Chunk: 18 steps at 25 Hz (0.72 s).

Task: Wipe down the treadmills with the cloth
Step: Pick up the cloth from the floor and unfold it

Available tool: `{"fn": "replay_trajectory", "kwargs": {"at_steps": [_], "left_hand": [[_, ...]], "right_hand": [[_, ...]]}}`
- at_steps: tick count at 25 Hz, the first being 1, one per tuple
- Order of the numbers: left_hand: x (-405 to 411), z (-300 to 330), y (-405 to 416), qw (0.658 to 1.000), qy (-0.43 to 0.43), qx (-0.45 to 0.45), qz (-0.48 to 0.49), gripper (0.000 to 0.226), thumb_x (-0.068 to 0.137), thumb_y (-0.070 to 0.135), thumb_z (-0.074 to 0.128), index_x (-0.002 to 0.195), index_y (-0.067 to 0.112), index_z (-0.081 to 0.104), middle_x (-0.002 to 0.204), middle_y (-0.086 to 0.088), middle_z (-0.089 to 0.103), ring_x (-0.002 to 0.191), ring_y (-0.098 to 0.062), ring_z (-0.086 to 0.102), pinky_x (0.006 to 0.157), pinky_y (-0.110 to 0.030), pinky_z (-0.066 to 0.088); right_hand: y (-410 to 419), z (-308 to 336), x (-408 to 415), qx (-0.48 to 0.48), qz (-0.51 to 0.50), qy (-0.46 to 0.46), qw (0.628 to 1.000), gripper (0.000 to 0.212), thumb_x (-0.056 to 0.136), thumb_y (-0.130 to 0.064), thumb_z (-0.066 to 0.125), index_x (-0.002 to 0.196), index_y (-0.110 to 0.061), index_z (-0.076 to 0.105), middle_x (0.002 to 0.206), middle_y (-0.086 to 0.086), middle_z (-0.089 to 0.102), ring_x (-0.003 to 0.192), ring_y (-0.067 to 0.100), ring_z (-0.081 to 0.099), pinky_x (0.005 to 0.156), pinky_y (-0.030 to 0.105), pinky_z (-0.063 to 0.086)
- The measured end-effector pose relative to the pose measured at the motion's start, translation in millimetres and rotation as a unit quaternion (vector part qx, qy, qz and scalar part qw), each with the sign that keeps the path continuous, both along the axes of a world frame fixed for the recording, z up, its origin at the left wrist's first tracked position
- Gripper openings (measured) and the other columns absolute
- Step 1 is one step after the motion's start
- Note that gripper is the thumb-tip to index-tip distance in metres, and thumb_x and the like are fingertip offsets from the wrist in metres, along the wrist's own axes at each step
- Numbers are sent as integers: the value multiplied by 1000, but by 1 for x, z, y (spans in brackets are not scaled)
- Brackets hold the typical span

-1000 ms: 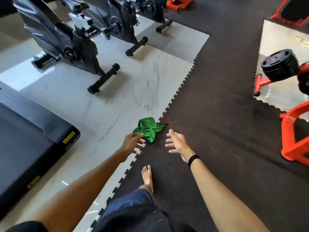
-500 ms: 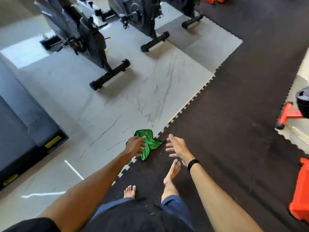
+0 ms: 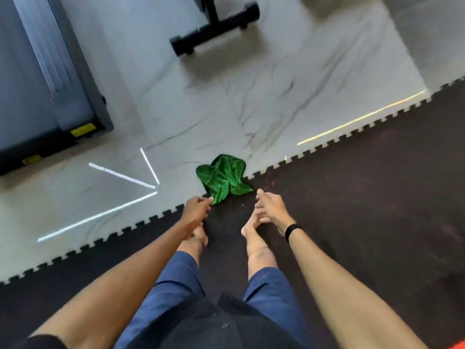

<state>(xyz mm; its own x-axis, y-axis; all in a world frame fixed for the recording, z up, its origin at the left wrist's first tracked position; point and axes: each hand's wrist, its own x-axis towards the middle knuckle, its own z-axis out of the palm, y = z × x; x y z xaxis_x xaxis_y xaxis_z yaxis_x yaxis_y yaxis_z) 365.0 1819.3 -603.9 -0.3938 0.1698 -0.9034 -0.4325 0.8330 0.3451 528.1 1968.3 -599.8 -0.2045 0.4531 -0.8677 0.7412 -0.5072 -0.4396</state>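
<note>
At far left, the dark grey treadmill deck with yellow warning stickers (image 3: 47, 102) waits unwiped on the pale marble-look tile floor (image 3: 251, 96); a second ago it lay well off to my side, and now I have stepped up and bent low, so its near corner fills that edge of view. Just right of centre on the tile, white light streaks cross the floor. My left hand (image 3: 196, 210) has gone from reaching to pinching: fingertips are curled onto the near tip of the crumpled bright green satin-sheen cloth (image 3: 224, 177), which lies across the toothed seam where tile meets the black rubber puzzle mat (image 3: 364, 197). The cloth has not left the floor, so wiping has not begun; I judge the pickup is the step in hand. Farther right, my right hand (image 3: 270, 207), black band at the wrist, hovers just beside the cloth's right edge, fingers loosely spread, holding nothing. Both arms stretch down and forward past my bare feet.
</note>
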Motion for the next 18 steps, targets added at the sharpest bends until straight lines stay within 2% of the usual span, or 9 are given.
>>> {"fn": "replay_trajectory", "kwargs": {"at_steps": [2, 4, 6, 7, 8, 9, 11, 15, 18], "left_hand": [[1, -44, 17, 1000, 8, -24, 0, 27, 94, 33, 64, 73, 17, 60, 77, -7, 61, 72, -21, 57, 67, -32, 52], [4, -133, 12, 998, -5, -47, -32, 40, 76, 60, 65, 69, 21, 67, 98, -15, 70, 101, -35, 65, 96, -50, 52], [9, -247, -7, 996, -15, -89, -14, 58, 52, 89, 63, 81, 40, 70, 119, -15, 68, 120, -41, 59, 103, -59, 47], [13, -276, -11, 994, -17, -112, -9, 66, 48, 95, 62, 85, 40, 69, 117, -11, 68, 116, -37, 62, 100, -55, 49], [14, -284, -3, 992, -40, -116, -1, 61, 59, 89, 64, 85, 34, 69, 107, -7, 69, 105, -31, 66, 93, -46, 52], [15, -279, 12, 992, -62, -110, 9, 42, 78, 71, 66, 86, 30, 66, 95, -4, 65, 92, -24, 64, 82, -39, 52], [16, -296, 30, 991, -75, -109, 37, 16, 95, 41, 62, 98, 25, 61, 87, 2, 57, 84, -19, 57, 77, -38, 50], [18, -392, 21, 980, -116, -138, 83, 31, 96, 35, 63, 124, 22, 59, 103, 6, 56, 103, -21, 57, 94, -47, 54], [16, -454, 21, 958, -157, -157, 183, 54, 96, 32, 63, 143, 14, 43, 133, -10, 52, 112, -29, 58, 88, -52, 56]], "right_hand": [[24, -46, -3, 4, 17, -5, 1000, 30, 101, -39, 52, 96, -12, 65, 86, 11, 64, 64, 17, 60, 58, 29, 51], [39, -97, -7, 7, 21, -26, 999, 29, 100, -38, 53, 95, -13, 65, 85, 10, 66, 61, 15, 61, 52, 22, 48], [45, -159, -14, 4, 19, -52, 998, 28, 99, -40, 53, 88, -18, 65, 85, 8, 68, 63, 15, 63, 58, 27, 49], [42, -192, -17, -6, 21, -61, 998, 27, 99, -40, 53, 87, -19, 64, 85, 7, 68, 65, 16, 63, 59, 30, 50], [38, -223, -20, -17, 27, -66, 997, 26, 99, -40, 53, 88, -19, 64, 85, 6, 67, 66, 16, 63, 57, 30, 49], [32, -256, -22, -26, 34, -69, 997, 26, 100, -38, 52, 91, -17, 64, 84, 5, 65, 67, 15, 62, 52, 28, 48], [19, -313, -23, -38, 40, -73, 996, 26, 101, -35, 51, 101, -13, 64, 82, 2, 60, 71, 13, 60, 52, 26, 46], [-1, -418, -21, -60, 7, -98, 993, 20, 100, -31, 53, 108, -16, 63, 77, -6, 54, 83, 19, 60, 73, 42, 57], [-12, -487, -20, -90, -60, -118, 987, 16, 100, -34, 53, 107, -20, 56, 90, 0, 60, 94, 23, 65, 77, 45, 58]]}}
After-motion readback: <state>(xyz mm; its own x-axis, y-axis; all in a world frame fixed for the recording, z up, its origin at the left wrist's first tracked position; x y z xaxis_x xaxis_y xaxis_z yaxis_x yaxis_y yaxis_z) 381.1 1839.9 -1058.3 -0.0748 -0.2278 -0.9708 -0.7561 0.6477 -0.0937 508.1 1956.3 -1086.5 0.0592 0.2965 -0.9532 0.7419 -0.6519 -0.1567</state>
